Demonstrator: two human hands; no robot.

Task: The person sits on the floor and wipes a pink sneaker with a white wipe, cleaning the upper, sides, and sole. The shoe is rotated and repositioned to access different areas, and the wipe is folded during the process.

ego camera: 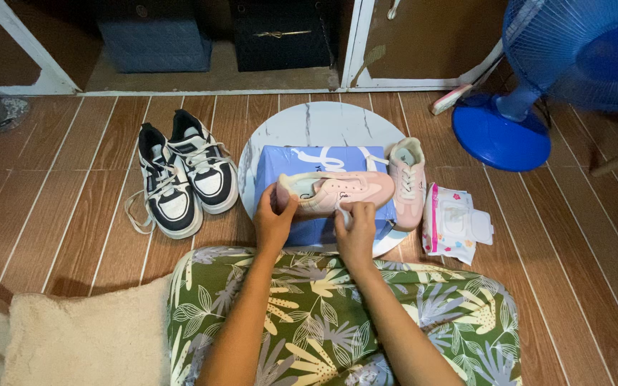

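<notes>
Wiping looks to be the step in hand, judging by how I have things: my left hand [273, 214] is closed on the heel end of a pink sneaker [334, 191] lying on its side, and my right hand [355, 229] pinches something small and white, a wipe as far as I can tell, against the lower edge of its sole. The shoe rests on top of a blue shoebox [302, 168], which sits on a round white marble-patterned board [309, 121] just in front of my lap. To carry on, I judge I would need to hold the heel firm and run the cloth along the sole rim toward the toe, turning the shoe as each stretch is done. The second pink sneaker [408, 179] stands upright beside the box on my right, and a pack of wet wipes [455, 223] lies just beyond it on the floor. To my left a pair of black-and-white sneakers [184, 179] sits side by side, laces loose. All of this is on a brown wood-plank floor [73, 186], with a blue standing fan [531, 107] at the far right, dark bags on a low shelf ahead, and a cream fleecy rug [87, 336] by my left knee.
</notes>
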